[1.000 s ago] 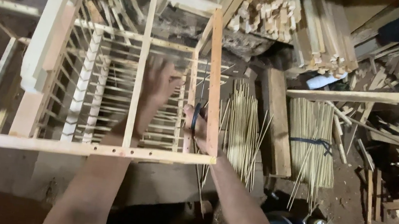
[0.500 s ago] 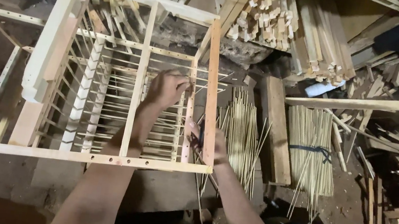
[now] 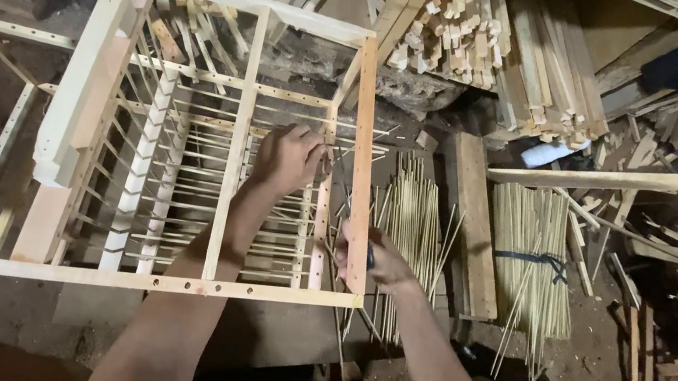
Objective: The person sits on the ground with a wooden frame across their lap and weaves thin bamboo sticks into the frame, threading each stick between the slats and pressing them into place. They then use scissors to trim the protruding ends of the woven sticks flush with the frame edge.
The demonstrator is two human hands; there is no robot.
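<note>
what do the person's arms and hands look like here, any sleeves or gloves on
Both arms are bare from the bottom edge of the picture up to the hands: no sleeves show. The left hand and the right hand wear no gloves. No watch, band or ring can be made out on either wrist or on the fingers, though the right hand is partly hidden behind a bar of the wooden frame.

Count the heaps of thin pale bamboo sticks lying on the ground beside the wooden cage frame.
2: a loose heap of thin bamboo sticks just right of the cage frame, and a tied bundle farther right past the plank. Others may be hidden.
</note>
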